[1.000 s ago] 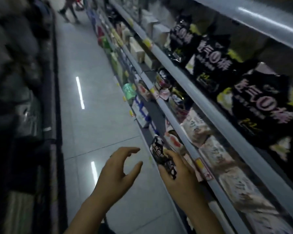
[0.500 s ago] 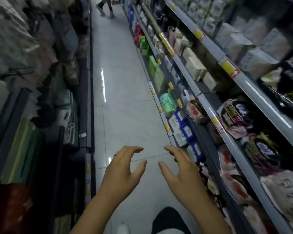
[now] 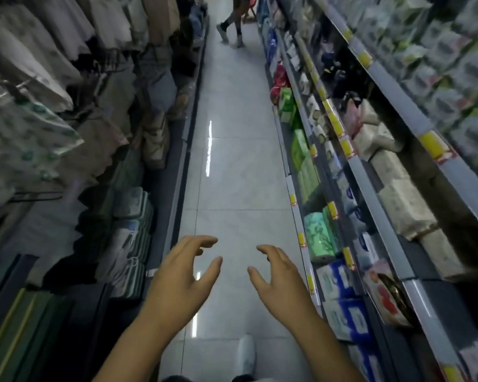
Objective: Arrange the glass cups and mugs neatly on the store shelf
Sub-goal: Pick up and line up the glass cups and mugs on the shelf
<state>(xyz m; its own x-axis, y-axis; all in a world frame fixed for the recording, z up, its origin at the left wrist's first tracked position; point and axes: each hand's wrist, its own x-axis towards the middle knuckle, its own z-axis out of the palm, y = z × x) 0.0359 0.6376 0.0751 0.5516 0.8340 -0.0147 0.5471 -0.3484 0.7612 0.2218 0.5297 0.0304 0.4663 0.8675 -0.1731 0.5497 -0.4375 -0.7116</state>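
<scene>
Your left hand (image 3: 181, 274) and right hand (image 3: 279, 277) are both empty, fingers loosely curled, lower centre over the aisle floor (image 3: 232, 175). No cups or mugs in sight, maybe lost in the blurry shelves (image 3: 374, 199) on the right. Glass is probably rigid, slick and breakable, so grab bodies or handles.

No words or numbers could be read anywhere. Yellow tags (image 3: 302, 239) were seen on the shelf edges (image 3: 297, 219) just right of the right hand (image 3: 280, 282), but their print was too small and blurred to be made out. Marks were seen on the blue and white packs (image 3: 340, 282) beside that hand and on the green roll pack (image 3: 319, 238) just past it, yet no letters could be told. A small white tag (image 3: 149, 272) was seen low down, left of the left hand (image 3: 181, 277); nothing could be read on it.
</scene>
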